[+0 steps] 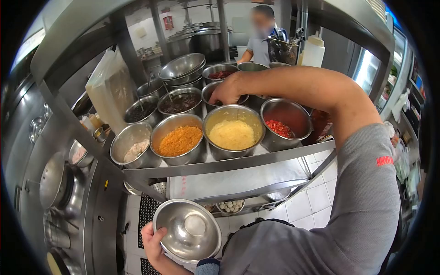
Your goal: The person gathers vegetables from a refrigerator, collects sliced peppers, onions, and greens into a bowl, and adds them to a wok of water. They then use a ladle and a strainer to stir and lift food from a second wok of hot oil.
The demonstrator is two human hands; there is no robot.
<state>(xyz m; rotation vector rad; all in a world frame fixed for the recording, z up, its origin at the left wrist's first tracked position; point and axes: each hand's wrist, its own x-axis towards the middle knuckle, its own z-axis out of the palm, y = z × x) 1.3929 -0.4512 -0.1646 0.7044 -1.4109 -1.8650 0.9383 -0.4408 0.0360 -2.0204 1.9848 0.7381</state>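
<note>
The stainless-steel mixing bowl [195, 224], positioned below the rack's front edge [229, 164], should handle as light, rigid and slippery if wet, best gripped at the rim, where the left hand [154, 239] clamps it; the right hand [226, 90], inside a steel container [206, 96], has indeterminable grip, fingertips hidden.

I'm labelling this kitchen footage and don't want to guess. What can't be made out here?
All in the head view:
Right hand: fingertips, hidden down inside the metal container it reaches into.
Left hand: some fingers, hidden behind the steel bowl it holds.
Back bowl: most of its contents, hidden by the right forearm.
Red sleeve lettering: too small to read surely.
</note>
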